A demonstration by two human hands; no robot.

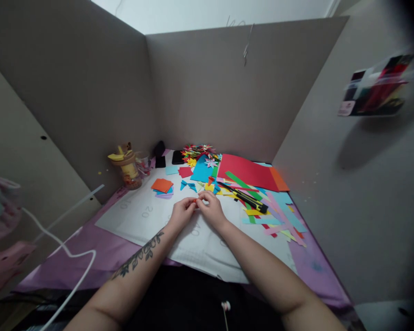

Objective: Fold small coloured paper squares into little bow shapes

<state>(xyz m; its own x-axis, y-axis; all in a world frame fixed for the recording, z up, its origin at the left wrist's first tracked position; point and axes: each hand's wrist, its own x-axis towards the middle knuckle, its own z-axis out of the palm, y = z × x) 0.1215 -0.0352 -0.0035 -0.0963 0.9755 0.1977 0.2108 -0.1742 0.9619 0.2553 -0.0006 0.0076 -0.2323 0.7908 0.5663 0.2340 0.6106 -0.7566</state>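
Observation:
My left hand (183, 211) and my right hand (211, 208) meet over the white sheet, fingertips pinched together. Between them is a small piece of orange-red paper (195, 201), mostly hidden by the fingers. Just beyond lie small folded blue paper pieces (192, 187) and a folded orange one (211, 180). To the left of my left hand sits a stack of paper squares (162, 185), orange on top with blue and purple beneath. A yellow and black utility knife (251, 201) rests on paper strips to the right of my right hand.
Coloured paper strips (283, 216) spread over the right side, below a large red sheet (244, 172). Folded paper stars (198, 152) pile up at the back near a black phone (177, 157). A lidded cup (129, 170) stands back left. Grey panels (214, 92) enclose the table; a white cable (76, 254) hangs left.

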